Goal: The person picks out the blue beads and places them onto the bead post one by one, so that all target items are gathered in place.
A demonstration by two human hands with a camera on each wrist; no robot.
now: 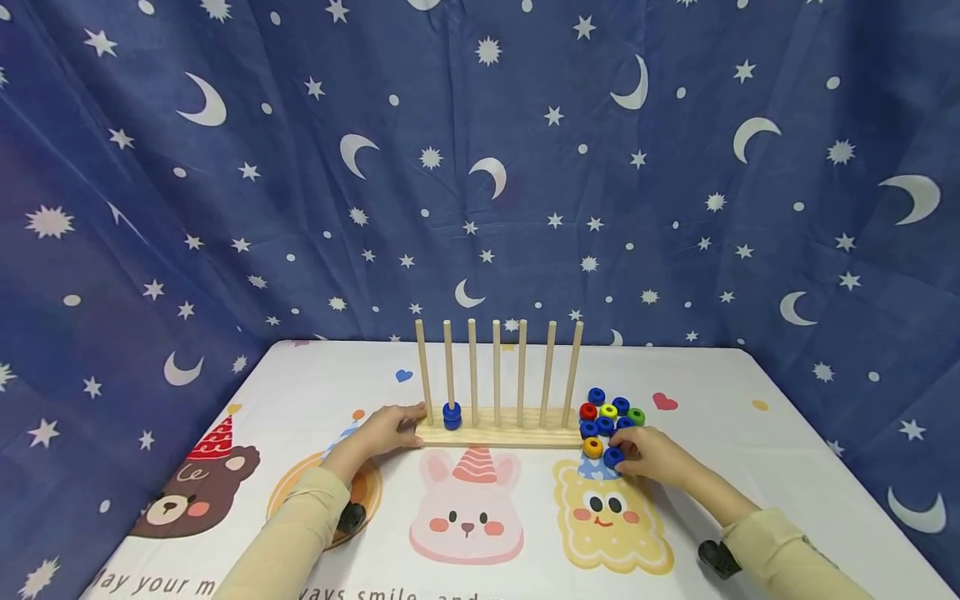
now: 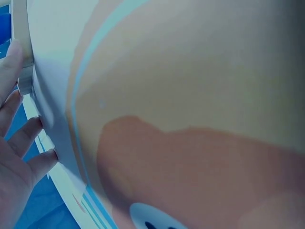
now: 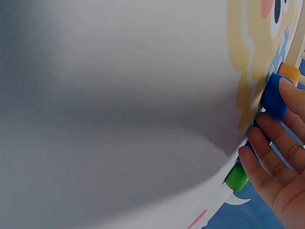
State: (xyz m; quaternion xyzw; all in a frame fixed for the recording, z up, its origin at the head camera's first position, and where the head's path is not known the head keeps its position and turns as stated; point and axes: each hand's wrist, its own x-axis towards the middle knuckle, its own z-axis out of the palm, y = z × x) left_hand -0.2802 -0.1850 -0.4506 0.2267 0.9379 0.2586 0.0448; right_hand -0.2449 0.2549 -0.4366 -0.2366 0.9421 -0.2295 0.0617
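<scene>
A wooden peg rack [image 1: 495, 436] with several upright pegs stands in the middle of the table. Two blue beads [image 1: 452, 416] are stacked low on its second peg from the left. My left hand [image 1: 386, 432] holds the rack's left end, thumb in front; the left wrist view shows its other fingers spread beside the wood. Right of the rack, my right hand [image 1: 652, 454] pinches a blue bead [image 3: 274, 95] between thumb and fingers at the near side of a bead cluster. That cluster includes a red bead [image 1: 588, 412], yellow bead [image 1: 609, 411], orange bead [image 1: 592, 447] and green bead [image 3: 237, 177].
A white cloth [image 1: 360, 575] printed with cartoon figures covers the table. Behind it and at both sides hangs a blue curtain [image 1: 420, 133] with moons and stars. A dark wrist device [image 1: 717, 558] sits by the right sleeve, another [image 1: 351, 517] by the left.
</scene>
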